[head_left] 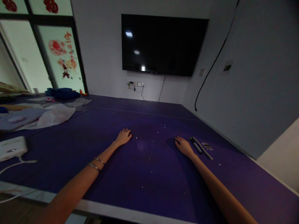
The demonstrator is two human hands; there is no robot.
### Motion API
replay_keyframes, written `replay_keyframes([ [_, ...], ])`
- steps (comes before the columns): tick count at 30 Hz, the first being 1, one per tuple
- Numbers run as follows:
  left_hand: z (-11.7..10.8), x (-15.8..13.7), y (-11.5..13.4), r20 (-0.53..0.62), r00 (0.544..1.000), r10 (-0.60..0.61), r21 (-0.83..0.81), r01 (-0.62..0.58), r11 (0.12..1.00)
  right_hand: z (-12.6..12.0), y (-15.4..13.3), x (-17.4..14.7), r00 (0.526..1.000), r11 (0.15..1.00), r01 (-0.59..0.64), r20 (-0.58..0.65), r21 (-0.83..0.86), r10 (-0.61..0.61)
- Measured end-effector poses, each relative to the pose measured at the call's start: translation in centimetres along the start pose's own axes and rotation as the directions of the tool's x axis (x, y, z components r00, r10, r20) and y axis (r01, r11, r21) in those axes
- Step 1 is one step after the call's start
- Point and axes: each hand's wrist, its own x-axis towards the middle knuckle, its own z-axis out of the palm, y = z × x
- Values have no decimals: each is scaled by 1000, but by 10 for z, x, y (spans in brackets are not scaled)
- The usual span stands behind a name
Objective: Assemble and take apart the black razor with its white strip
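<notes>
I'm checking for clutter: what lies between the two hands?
In the head view, purple tabletop with a few small pale specks lies between the left hand and the right hand.

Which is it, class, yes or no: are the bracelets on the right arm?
No, both bracelets circle the left forearm.

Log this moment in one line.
left hand: empty, on purple tabletop | right hand: empty, on tabletop near two-armed tool
</notes>
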Motion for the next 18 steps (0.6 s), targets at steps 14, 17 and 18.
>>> replay_keyframes([
  [14, 1, -4, -3, 1, 1000, 26, -23, -26, 999, 3, 3, 0, 999, 999, 40, -17, -4, -40],
  [17, 0, -5, -2, 12, 1000, 21, -15, -21, 1000, 3, 3, 0, 999, 999, 33, -11, -4, -33],
  [18, 0, -5, -2, 16, 1000, 21, -11, -21, 1000, 3, 3, 0, 999, 1000, 31, -12, -2, -31],
])
